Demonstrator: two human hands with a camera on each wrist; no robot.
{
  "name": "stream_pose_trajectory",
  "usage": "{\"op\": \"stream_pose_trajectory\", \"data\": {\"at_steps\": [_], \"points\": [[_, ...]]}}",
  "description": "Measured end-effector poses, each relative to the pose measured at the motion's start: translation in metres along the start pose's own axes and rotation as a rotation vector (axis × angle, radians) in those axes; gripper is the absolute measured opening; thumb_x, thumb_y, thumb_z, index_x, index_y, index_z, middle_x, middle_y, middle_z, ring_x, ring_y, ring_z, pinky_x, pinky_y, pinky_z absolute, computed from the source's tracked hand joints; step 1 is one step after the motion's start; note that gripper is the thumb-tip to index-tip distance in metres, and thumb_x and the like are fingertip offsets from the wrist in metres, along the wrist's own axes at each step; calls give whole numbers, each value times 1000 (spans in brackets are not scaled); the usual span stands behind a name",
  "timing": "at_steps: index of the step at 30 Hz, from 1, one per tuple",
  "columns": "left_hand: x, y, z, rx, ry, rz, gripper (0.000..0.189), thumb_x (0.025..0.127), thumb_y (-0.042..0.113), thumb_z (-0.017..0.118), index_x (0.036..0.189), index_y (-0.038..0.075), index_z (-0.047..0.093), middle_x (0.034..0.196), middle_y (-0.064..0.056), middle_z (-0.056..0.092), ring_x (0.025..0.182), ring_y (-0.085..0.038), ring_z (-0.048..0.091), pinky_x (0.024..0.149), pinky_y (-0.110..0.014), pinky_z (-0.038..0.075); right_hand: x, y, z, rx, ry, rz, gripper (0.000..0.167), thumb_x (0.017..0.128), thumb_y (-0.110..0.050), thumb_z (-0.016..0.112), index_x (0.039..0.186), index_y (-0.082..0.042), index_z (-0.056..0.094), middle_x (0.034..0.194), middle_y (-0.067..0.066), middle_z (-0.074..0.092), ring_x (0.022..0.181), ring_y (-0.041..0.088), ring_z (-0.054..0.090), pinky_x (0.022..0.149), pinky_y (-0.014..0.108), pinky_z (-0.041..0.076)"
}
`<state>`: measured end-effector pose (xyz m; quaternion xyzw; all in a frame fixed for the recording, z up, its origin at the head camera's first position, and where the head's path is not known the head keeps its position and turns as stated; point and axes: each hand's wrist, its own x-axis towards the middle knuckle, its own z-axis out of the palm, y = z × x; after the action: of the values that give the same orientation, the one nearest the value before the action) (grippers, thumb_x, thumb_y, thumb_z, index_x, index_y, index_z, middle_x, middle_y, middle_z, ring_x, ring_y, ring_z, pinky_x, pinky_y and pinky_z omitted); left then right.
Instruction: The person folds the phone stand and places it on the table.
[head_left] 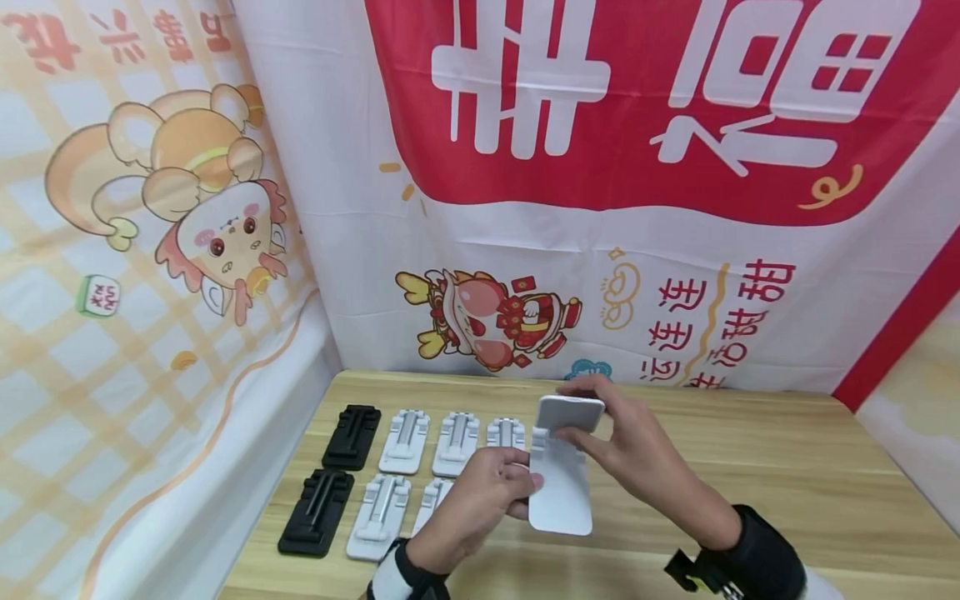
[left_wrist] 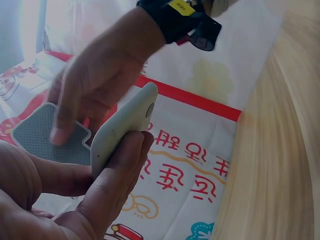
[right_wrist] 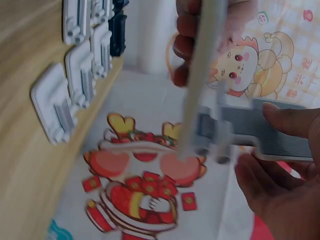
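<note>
A white folding phone stand (head_left: pixel 562 498) is held up over the table between both hands. My left hand (head_left: pixel 480 500) grips the left edge of its flat base, thumb on one face and fingers on the other. In the left wrist view, the base (left_wrist: pixel 122 122) appears almost edge-on. My right hand (head_left: pixel 637 446) pinches the hinged plate with the grey ribbed pad (right_wrist: pixel 285 131) between thumb and fingers. That plate tilts away from the base, and the hinge between them shows in the right wrist view.
Folded white phone stands (head_left: pixel 405 442) lie in two rows on the wooden table (head_left: pixel 750 483), left of the hands. Two black phone stands (head_left: pixel 317 511) lie at the rows' left end. My left forearm partly hides the front row. Printed cloth (head_left: pixel 360 250) hangs behind and to the left.
</note>
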<state>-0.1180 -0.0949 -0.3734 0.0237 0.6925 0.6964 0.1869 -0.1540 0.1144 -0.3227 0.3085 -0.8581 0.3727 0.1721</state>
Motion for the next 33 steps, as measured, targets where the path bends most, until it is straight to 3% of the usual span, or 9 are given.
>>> {"op": "stream_pose_trajectory", "data": {"at_steps": [5,9,13,19,22,24,27,30,33], "points": [[6,-7,-4,33,30,-14,35,97,6,65,128,-10,58,104,-16,77,86,-18,74,71,-33,64,4,-8,-6,-96,146,-205,48,71,9,88,111,-13,74,108,-3,66,98,12,61,84,19,56],[7,-4,-11,17,51,-35,29,99,8,64,124,-6,64,105,-15,77,88,-18,75,74,-31,64,1,-18,-1,-118,119,-340,39,65,15,88,93,-11,77,93,-5,67,86,8,63,77,10,53],[5,4,-21,10,91,-14,29,100,9,61,125,-5,65,111,-17,76,93,-17,74,78,-30,64,-10,-27,14,-192,68,-464,34,66,11,88,90,-11,77,92,-3,69,85,9,67,76,17,59],[2,14,-31,16,140,39,39,102,9,57,136,-11,56,119,-21,74,96,-17,74,77,-30,63,-26,-33,34,-330,27,-550,33,71,0,91,98,-13,79,94,-4,74,86,9,67,77,24,61],[1,14,-33,12,146,53,39,102,6,56,136,-13,54,119,-22,74,96,-16,74,76,-28,63,-28,-32,37,-294,30,-520,33,71,-3,92,99,-15,79,93,-7,72,85,6,64,75,20,59],[1,13,-33,-3,144,56,39,102,4,55,137,-14,53,119,-24,73,95,-16,74,76,-28,63,-27,-30,36,-192,34,-455,27,76,-4,89,98,-15,78,94,-8,71,86,5,63,75,17,57],[-1,14,-33,-6,141,50,41,102,3,54,139,-14,51,120,-24,73,95,-17,74,77,-29,64,-23,-25,31,-46,60,-249,17,88,-11,81,104,-12,73,99,-5,69,89,7,63,77,21,57],[-2,15,-31,-16,128,42,43,102,3,54,141,-14,48,121,-24,72,97,-19,75,79,-30,64,-17,-19,25,99,-3,133,30,100,-24,68,125,-9,62,113,2,68,100,14,64,84,30,59],[-3,16,-28,-10,111,30,44,103,4,53,143,-13,47,122,-22,73,97,-19,75,78,-31,64,-12,-12,21,376,-163,491,51,104,-30,61,145,-4,44,125,13,61,107,20,62,89,36,59]]}}
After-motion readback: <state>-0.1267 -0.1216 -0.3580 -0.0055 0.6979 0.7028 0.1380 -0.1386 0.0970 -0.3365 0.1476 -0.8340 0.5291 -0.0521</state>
